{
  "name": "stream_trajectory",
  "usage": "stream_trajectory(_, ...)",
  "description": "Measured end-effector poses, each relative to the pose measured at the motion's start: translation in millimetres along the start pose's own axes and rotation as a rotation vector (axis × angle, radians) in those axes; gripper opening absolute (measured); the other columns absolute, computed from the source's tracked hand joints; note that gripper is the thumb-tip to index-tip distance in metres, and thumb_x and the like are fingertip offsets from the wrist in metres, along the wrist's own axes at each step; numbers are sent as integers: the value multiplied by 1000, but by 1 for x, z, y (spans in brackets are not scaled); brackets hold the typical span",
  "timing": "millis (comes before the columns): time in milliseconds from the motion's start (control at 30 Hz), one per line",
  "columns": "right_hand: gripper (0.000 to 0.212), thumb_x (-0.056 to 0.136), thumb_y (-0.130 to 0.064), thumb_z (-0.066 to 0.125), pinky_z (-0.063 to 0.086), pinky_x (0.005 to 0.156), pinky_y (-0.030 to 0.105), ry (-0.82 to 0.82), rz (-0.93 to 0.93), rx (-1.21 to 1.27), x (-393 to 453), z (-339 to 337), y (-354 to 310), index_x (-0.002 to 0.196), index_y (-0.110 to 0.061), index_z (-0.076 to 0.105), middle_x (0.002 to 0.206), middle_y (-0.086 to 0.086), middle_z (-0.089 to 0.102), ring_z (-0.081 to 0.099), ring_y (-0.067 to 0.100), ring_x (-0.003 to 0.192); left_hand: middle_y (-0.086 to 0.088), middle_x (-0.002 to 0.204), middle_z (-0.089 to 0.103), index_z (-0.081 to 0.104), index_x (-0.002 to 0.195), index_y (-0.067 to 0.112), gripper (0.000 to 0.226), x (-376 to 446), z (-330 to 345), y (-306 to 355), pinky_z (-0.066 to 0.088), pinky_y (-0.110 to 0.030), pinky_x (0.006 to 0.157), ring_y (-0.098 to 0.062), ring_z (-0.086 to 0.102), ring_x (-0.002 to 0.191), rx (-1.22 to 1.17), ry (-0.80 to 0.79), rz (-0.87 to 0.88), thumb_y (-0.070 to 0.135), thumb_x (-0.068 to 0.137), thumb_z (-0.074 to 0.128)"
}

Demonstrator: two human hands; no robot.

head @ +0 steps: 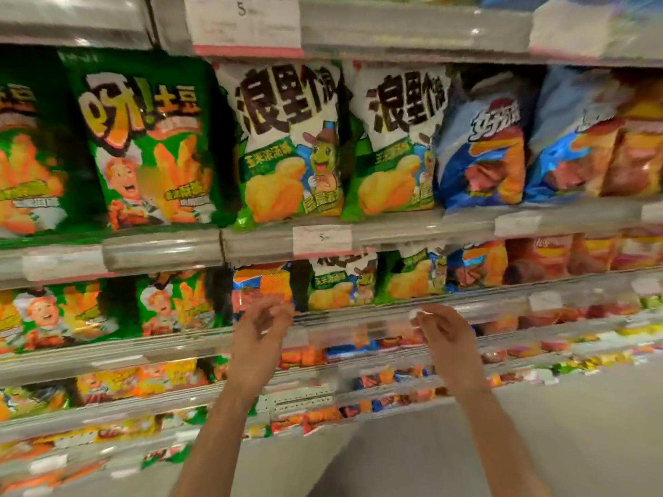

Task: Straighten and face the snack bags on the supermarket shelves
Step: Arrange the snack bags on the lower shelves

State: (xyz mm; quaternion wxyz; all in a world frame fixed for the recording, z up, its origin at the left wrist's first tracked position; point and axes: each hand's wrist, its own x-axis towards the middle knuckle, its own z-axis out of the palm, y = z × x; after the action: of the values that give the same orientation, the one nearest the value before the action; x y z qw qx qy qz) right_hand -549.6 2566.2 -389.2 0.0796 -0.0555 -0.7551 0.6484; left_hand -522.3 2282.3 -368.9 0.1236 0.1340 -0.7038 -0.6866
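The head view is blurred by motion. Both my hands are raised in front of the second shelf. My left hand (263, 326) hovers with loosely curled fingers just below an orange and blue snack bag (261, 283); I cannot tell if it touches the bag. My right hand (443, 330) is at the same height, fingers loosely curled near the clear shelf rail (502, 303), holding nothing. Above stand upright green fries bags (147, 138), two white and green corn snack bags (287, 138) (394, 138) and a slightly tilted blue bag (484, 138).
Smaller green bags (341, 281) and orange bags (538, 256) fill the second shelf. Lower shelves (358, 353) hold several small colourful packets. Price tags (321, 240) hang on the rails. Grey floor (574, 443) lies at the lower right.
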Motion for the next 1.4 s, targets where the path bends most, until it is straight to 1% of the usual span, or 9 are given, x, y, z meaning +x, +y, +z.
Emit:
stream_trajectory(200, 14, 98, 2, 57, 55, 72, 21, -51, 58, -59, 35, -36, 16, 106, -7, 65, 88, 10, 73, 68, 12, 74, 3, 108, 71, 64, 108, 33, 17, 2, 59, -8, 52, -13, 81, -7, 65, 101, 165, -37, 78, 19, 98, 66)
stream_trajectory(300, 18, 98, 0, 56, 54, 81, 21, -71, 45, -142, 55, -49, 17, 109, -7, 67, 96, 6, 72, 68, 23, 92, 4, 115, 65, 63, 109, 35, 19, 12, 87, -10, 51, -18, 85, -9, 61, 106, 295, -62, 145, 18, 99, 64)
stream_trajectory(400, 14, 99, -14, 60, 46, 75, 7, -67, -12, -307, 80, -56, 15, 112, -13, 67, 102, -9, 66, 64, 14, 96, 4, 127, 52, 64, 124, 25, 27, 28, 99, -17, 49, -14, 89, -13, 54, 117, 531, -81, 298, 20, 98, 65)
stream_trajectory(567, 64, 90, -50, 70, 50, 100, 34, -55, -15, -351, 117, -53, 14, 137, -10, 53, 126, -3, 59, 57, 15, 116, -6, 141, 47, 63, 133, 17, 38, 43, 113, -22, 25, -17, 108, -23, 36, 136, 798, -40, 468, 18, 95, 66)
stream_trajectory(633, 70, 85, -62, 67, 50, 97, 34, -118, -37, -382, 125, -47, 17, 136, -15, 54, 126, -2, 63, 60, 16, 116, -8, 141, 45, 62, 136, 18, 41, 46, 115, -24, 33, -31, 111, -27, 36, 137, 814, -32, 481, 18, 94, 67)
stream_trajectory(767, 56, 94, -46, 66, 46, 81, 33, -193, -23, -404, 129, -33, 23, 133, -10, 49, 114, 4, 66, 63, 24, 103, -12, 136, 48, 63, 135, 14, 43, 54, 112, -27, 37, -47, 113, -32, 40, 134, 822, -21, 515, 15, 92, 69)
stream_trajectory(933, 51, 93, -42, 68, 42, 73, 31, -195, -33, -403, 136, -34, 24, 125, -7, 50, 92, -8, 62, 64, 23, 93, -12, 138, 49, 62, 135, 13, 44, 55, 107, -33, 38, -44, 112, -32, 41, 134, 847, -18, 556, 14, 91, 71)
stream_trajectory(1267, 43, 95, -44, 65, 42, 79, 32, -227, -25, -415, 135, -40, 26, 119, -12, 51, 91, -15, 56, 57, 19, 92, -11, 134, 50, 64, 131, 15, 40, 49, 116, -32, 39, -40, 111, -30, 42, 130, 733, 45, 470, 16, 92, 72)
stream_trajectory(1400, 38, 94, -43, 66, 41, 78, 31, -242, -23, -398, 138, -41, 25, 114, -16, 50, 92, -14, 59, 59, 20, 93, -10, 140, 44, 58, 135, 14, 46, 49, 111, -33, 44, -50, 109, -25, 36, 135, 619, 117, 350, 18, 91, 72)
